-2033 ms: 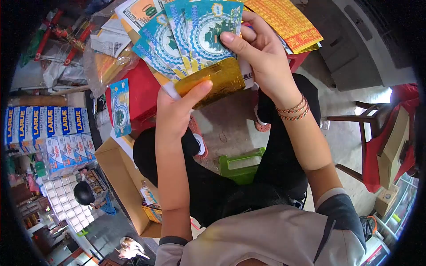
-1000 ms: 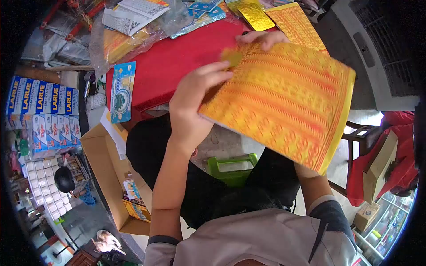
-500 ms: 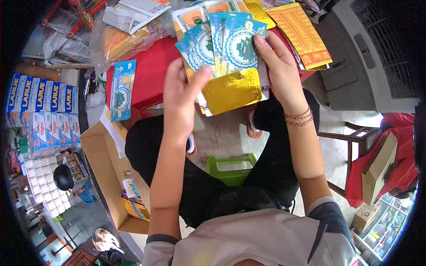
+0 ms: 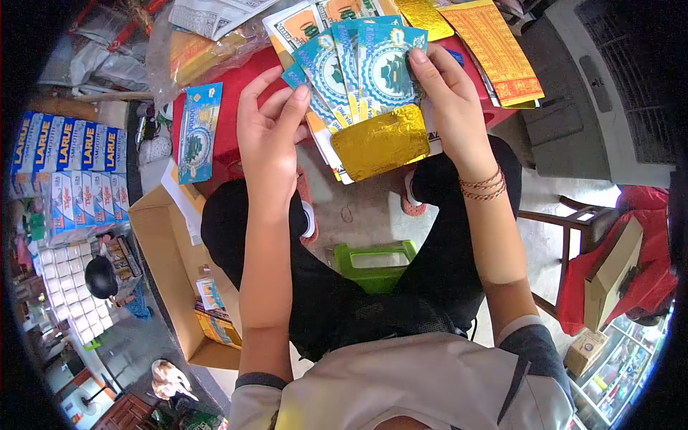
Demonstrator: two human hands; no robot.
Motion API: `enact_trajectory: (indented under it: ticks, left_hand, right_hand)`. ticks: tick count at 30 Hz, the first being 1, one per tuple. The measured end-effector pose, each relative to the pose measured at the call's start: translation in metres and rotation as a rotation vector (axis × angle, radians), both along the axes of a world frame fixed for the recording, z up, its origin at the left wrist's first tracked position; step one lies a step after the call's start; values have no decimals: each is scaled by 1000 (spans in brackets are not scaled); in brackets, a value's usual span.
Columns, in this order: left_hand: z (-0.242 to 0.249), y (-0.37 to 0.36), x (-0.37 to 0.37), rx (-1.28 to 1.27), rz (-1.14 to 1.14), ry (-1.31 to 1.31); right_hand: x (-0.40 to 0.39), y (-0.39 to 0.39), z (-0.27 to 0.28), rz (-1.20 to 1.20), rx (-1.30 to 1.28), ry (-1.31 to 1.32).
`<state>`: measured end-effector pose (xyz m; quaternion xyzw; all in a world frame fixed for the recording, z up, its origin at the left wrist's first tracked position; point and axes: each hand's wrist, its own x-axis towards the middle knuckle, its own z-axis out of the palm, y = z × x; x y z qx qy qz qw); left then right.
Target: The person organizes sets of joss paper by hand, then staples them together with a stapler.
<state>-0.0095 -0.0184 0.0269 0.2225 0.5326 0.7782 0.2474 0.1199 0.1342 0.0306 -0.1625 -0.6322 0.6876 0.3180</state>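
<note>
My right hand [image 4: 459, 107] grips the right side of a fan of blue printed notes [image 4: 387, 68], thumb on top. Across the lower part of the fan lies a gold foil sheet [image 4: 381, 143], with orange and white printed papers [image 4: 297, 30] behind. My left hand [image 4: 276, 129] is at the left edge of the fan with its fingers spread, and whether its fingertips touch the notes is unclear. A single blue note [image 4: 198, 132] lies to the left, on the edge of the red table [image 4: 228, 118].
Orange-yellow patterned papers [image 4: 494, 54] lie at the table's right. An open cardboard box [image 4: 161, 240] holding papers stands at lower left. A green stool [image 4: 374, 266] is between the legs. Beer cartons [image 4: 68, 154] are stacked at far left.
My left hand has opened and shifted slightly left, away from the middle of the fan. The blue notes and foil sheet have tilted a little and remain in my right hand.
</note>
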Motion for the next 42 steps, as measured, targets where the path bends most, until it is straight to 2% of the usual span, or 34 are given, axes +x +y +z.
enact_trajectory:
  ticks: [3,8,14,26,30,33,35,37,39,40,41,42]
  left_hand:
    - [2,0,2,11,-11,-11]
    - [-10,-2,-7,112,-71,-206]
    - [-5,-4,-4,58,-6,-10]
    - [-9,-7,-8,83,17,76]
    - [-11,-6,-8,96,25,33]
    - [-10,-8,-7,51,-17,-116]
    - [-16,-7,-4,-27,69,75]
    - [-10,-2,13,-236,82,436]
    - [-1,-3,31,-196,-111,444]
    - [-3,1,38,-56,-232,335]
    - [-2,-1,42,-82,-247,403]
    - [-5,-1,45,37,-333,165]
  right_hand:
    - [-1,3,-3,4,19,5]
    - [-1,-1,-5,9,72,-57]
    - [-4,-6,1,8,134,13]
    - [-3,-6,1,27,113,-28]
    - [-4,-6,0,29,117,-9]
    - [-6,-6,0,-38,50,64]
    - [-6,-5,1,-82,-3,114]
    - [-4,-3,4,-182,91,167]
    - [3,-4,6,-222,147,77]
    - [4,-9,9,-216,220,79]
    - [6,-15,15,-208,292,82]
    - [13,-26,34,-123,220,5]
